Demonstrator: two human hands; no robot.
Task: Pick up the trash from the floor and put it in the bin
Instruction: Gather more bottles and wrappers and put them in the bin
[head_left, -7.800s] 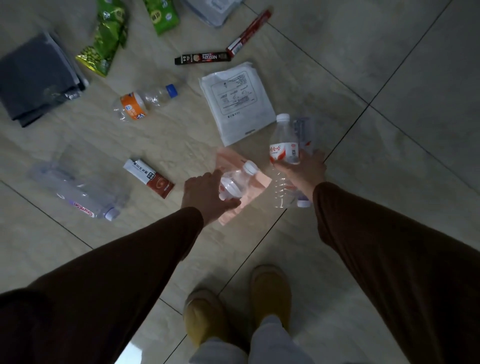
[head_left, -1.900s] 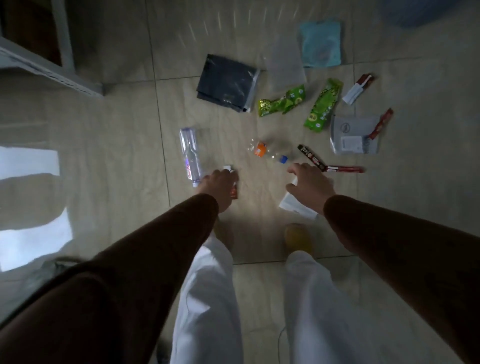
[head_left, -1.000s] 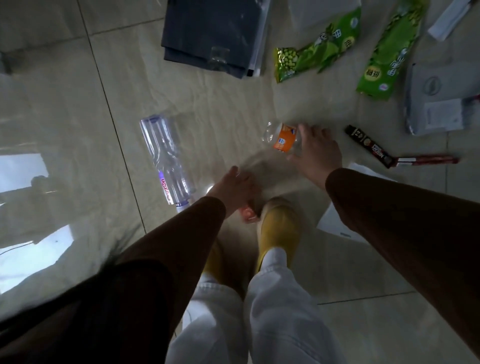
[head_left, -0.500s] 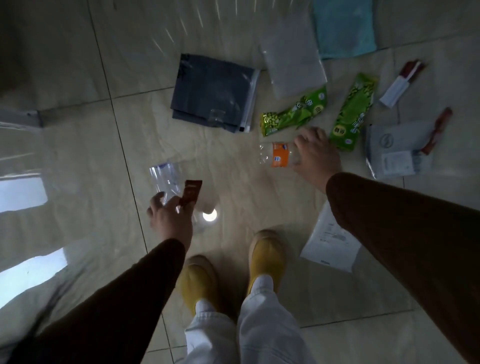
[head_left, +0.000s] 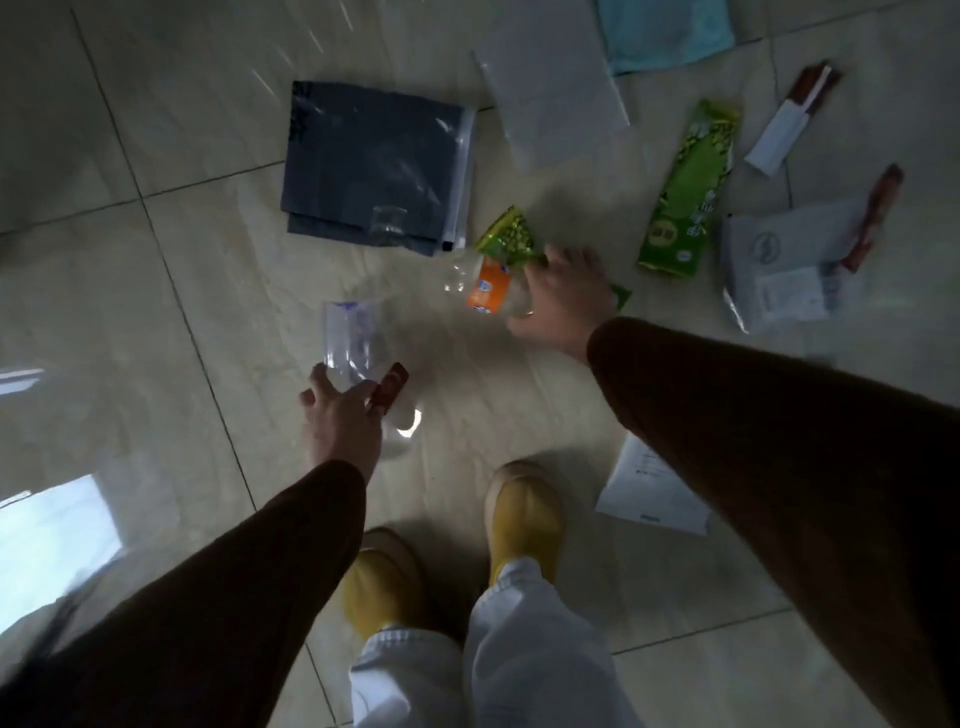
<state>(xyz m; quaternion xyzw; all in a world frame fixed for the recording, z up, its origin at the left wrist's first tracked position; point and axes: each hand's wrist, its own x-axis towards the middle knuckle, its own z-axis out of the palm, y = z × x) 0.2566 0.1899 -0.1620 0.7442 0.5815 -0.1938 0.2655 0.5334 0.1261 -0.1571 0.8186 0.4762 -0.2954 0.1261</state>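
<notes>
My left hand (head_left: 340, 423) grips a large clear plastic bottle (head_left: 356, 338) together with a small brown-red sachet (head_left: 389, 389), both lifted off the tiled floor. My right hand (head_left: 563, 301) is closed on a small clear bottle with an orange label (head_left: 485, 291) and on a crumpled green snack wrapper (head_left: 506, 236). No bin is in view.
Several pieces of litter lie ahead: a dark grey bag (head_left: 374, 166), a grey mailer (head_left: 550, 88), a teal pouch (head_left: 665, 31), a long green wrapper (head_left: 685, 192), two red-white sachets (head_left: 789, 124), a grey printed bag (head_left: 789, 265). A white sheet (head_left: 649, 493) lies by my yellow shoes (head_left: 524, 514).
My left hand has stayed lifted with the big bottle and sachet. My right hand, holding the orange-label bottle, has also closed on the crumpled green wrapper, which has shifted toward the bottle.
</notes>
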